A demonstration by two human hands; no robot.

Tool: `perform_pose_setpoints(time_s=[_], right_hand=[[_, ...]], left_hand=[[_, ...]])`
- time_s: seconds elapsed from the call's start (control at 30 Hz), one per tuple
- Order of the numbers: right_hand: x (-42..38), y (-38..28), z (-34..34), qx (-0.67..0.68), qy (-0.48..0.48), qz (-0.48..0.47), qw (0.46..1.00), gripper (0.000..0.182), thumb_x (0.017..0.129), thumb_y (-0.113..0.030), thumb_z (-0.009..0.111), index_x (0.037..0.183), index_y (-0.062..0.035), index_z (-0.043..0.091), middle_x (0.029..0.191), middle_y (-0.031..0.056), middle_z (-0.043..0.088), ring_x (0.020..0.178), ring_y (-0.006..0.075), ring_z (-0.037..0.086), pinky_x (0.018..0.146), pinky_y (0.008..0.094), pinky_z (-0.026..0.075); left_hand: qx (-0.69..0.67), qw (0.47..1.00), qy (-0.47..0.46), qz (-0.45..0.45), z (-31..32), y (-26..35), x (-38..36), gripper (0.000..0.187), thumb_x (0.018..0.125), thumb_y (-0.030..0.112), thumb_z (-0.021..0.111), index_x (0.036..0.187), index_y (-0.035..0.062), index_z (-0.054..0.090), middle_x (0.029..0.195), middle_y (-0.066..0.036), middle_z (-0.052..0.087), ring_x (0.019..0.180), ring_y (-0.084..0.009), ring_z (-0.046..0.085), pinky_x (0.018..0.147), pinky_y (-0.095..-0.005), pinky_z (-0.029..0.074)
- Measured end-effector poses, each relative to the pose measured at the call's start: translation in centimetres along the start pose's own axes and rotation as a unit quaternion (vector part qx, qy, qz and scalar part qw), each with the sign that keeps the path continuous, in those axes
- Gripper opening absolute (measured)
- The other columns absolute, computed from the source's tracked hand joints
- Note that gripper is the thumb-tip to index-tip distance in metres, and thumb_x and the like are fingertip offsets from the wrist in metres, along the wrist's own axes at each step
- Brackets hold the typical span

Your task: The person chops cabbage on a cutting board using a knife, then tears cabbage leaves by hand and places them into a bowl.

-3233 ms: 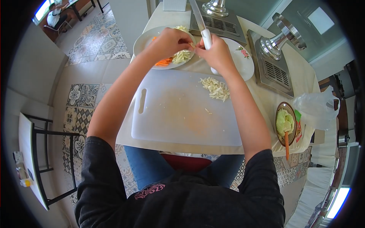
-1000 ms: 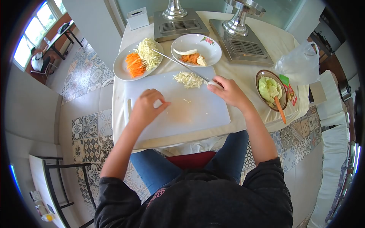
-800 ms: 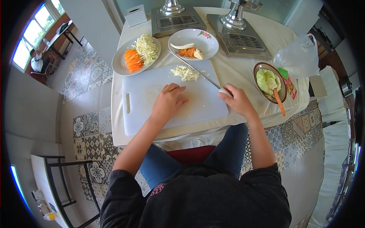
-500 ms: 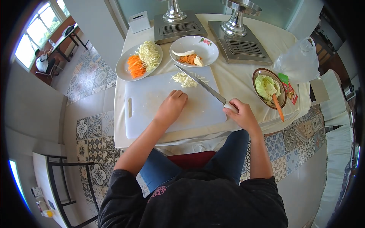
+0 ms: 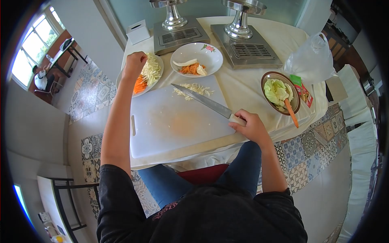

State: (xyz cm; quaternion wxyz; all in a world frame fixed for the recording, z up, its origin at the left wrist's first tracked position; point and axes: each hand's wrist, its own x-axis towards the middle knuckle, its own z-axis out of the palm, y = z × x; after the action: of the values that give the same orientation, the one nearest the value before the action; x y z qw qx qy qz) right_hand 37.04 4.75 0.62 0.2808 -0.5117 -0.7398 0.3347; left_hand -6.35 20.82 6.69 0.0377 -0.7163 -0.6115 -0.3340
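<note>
My right hand (image 5: 249, 124) is closed round the pale handle of a knife (image 5: 202, 99), whose blade points left over the white cutting board (image 5: 162, 133). Shredded pale vegetable (image 5: 192, 90) lies at the board's far edge, behind the blade. My left hand (image 5: 135, 62) is raised over the plate (image 5: 160, 77) of shredded carrot (image 5: 140, 84) and shredded cabbage (image 5: 151, 69). Its fingers are curled together; what they hold, if anything, is hidden. Behind the board, a flowered bowl (image 5: 214, 60) contains carrot shreds and pale pieces.
A brown-rimmed bowl (image 5: 264, 92) with cabbage leaves and a carrot (image 5: 291, 113) stands right, beside a red-green packet (image 5: 304, 95) and plastic bag (image 5: 310, 60). Metal stands (image 5: 251, 48) and a tissue box (image 5: 138, 32) are behind. A person (image 5: 42, 79) sits far left.
My left hand has moved from above the board to over the plate at the far left. My right hand still holds the knife. The camera view has shifted slightly.
</note>
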Motion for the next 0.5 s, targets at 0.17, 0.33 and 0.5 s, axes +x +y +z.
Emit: perform_pose_setpoints(time_s=[0.17, 0.33, 0.5], right_hand=[[0.1, 0.0, -0.2, -0.014, -0.019, 0.004, 1.0, 0.041, 0.08, -0.035, 0.076, 0.102, -0.0025, 0.065, 0.082, 0.0152, 0.07, 0.076, 0.0294, 0.068, 0.072, 0.0367, 0.052], [0.3, -0.8, 0.1, -0.02, -0.028, -0.026, 0.999, 0.039, 0.079, -0.035, 0.077, 0.1, -0.0059, 0.063, 0.083, 0.0135, 0.07, 0.075, 0.031, 0.067, 0.07, 0.0378, 0.052], [1.4, -3.1, 1.7, -0.114, -0.006, -0.135, 0.984, 0.033, 0.075, -0.031, 0.077, 0.094, -0.0088, 0.063, 0.09, 0.0067, 0.068, 0.085, 0.0295, 0.066, 0.072, 0.0388, 0.052]], left_hand=[[0.024, 0.999, -0.011, 0.039, 1.3, -1.9, 1.0, 0.018, 0.083, 0.002, 0.059, 0.097, 0.0016, 0.071, 0.081, -0.018, 0.069, 0.075, -0.0307, 0.067, 0.07, -0.038, 0.053], [0.028, 0.999, -0.035, 0.016, 1.0, -1.9, 0.8, 0.026, 0.086, 0.004, 0.058, 0.109, 0.01, 0.07, 0.088, -0.013, 0.071, 0.08, -0.0275, 0.069, 0.074, -0.0377, 0.055], [0.079, 0.995, -0.034, -0.042, -1.5, 0.5, -0.8, 0.027, 0.085, 0.014, 0.066, 0.111, 0.0176, 0.07, 0.091, -0.007, 0.072, 0.082, -0.0256, 0.07, 0.074, -0.0376, 0.055]])
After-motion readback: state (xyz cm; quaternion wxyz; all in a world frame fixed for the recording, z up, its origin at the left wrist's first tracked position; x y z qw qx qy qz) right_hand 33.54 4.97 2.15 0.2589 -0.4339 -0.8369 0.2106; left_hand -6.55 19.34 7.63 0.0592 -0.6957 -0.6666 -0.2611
